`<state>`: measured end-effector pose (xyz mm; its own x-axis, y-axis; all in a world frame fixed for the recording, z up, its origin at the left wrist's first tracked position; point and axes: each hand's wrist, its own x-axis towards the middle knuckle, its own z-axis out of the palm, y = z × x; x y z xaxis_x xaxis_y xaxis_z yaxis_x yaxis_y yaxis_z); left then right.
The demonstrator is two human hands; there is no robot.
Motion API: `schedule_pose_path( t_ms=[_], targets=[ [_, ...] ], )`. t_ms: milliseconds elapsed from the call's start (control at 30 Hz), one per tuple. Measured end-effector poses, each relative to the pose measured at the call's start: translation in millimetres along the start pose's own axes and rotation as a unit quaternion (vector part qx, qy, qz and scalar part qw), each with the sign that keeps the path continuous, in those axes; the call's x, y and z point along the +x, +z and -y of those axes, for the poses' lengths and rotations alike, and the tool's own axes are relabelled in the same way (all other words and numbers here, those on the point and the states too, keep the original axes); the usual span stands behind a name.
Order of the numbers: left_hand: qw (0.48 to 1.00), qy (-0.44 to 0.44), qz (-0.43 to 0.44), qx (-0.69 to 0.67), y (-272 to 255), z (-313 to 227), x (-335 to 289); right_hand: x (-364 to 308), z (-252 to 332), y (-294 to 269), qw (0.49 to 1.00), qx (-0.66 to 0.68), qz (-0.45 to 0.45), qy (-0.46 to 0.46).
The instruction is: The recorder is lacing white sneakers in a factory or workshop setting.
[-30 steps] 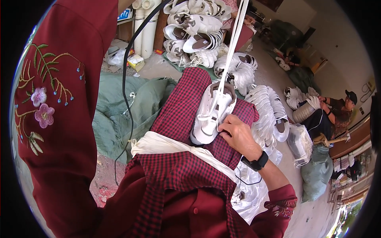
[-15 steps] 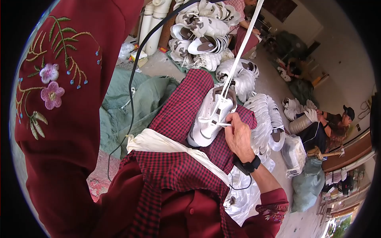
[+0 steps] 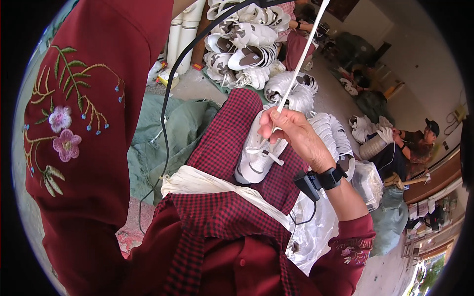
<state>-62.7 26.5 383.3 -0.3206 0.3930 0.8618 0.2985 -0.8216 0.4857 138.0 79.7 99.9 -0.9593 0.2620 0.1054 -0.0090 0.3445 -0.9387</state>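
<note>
A white sneaker (image 3: 253,165) rests on my lap, toe toward me, on the red-and-black checked cloth (image 3: 224,133). Out of its upper rises a taut white shoelace (image 3: 302,61), running to the top edge of the picture. My right hand (image 3: 298,133) is closed over the shoe's throat, thumb and fingers pinched on this lace just above the eyelets. A small knot or loop of lace lies over the toe end. My left arm in its embroidered red sleeve (image 3: 81,163) is raised, and its hand is beyond the upper edge.
White sneakers are piled (image 3: 247,44) ahead, and more stand in nested rows (image 3: 323,128) at my right knee. A black cable (image 3: 165,108) hangs on my left, over green sacking (image 3: 150,133). One co-worker (image 3: 414,143) sits at the far right beside a sack (image 3: 390,222).
My right hand has left the lace loop near the toe and moved up and away from me, to the taut lace above the eyelets. The sneaker stays on my lap.
</note>
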Motion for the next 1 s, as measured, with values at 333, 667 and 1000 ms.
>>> schedule_pose_path(
  t_ms=[333,667,1000],
  targets=[
    [0.781,-0.014,0.573,0.248,-24.3,48.6,-348.8,25.1,-16.7,-31.9,0.975,0.058,-0.189,0.098],
    [0.789,0.0,0.561,0.25,-33.6,96.8,-403.8,59.1,46.9,-63.6,0.958,0.006,-0.285,-0.013],
    [0.911,-0.289,0.258,0.141,-35.5,136.8,-358.6,3.3,66.9,-38.3,0.983,-0.006,-0.176,-0.057]
  ],
)
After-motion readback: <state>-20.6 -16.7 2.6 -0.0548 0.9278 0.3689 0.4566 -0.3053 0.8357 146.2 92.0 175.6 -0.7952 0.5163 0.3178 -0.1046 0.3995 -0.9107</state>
